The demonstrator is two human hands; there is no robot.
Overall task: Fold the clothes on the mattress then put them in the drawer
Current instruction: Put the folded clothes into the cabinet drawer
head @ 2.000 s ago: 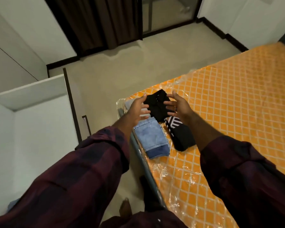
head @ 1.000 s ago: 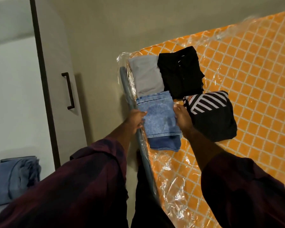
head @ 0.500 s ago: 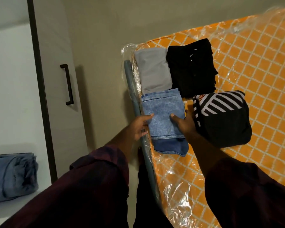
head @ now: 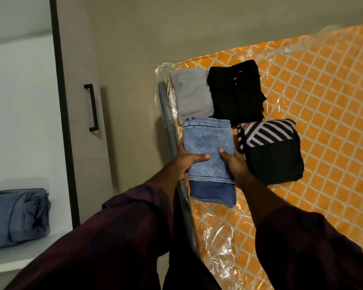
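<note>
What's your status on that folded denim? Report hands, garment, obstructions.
Hands: left hand and right hand grip the folded denim, thumbs on top. Denim at the mattress edge. Striped black garment beside right hand.

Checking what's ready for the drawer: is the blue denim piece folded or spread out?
Folded: the denim piece is a compact layered rectangle, gripped by left hand and right hand.

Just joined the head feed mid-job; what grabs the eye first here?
The left hand and right hand grip a folded blue denim piece at the edge of the bright orange mattress. Beside it lie a folded grey garment, a plain black garment and a striped black garment. At far left, folded blue jeans sit on a white shelf.
</note>
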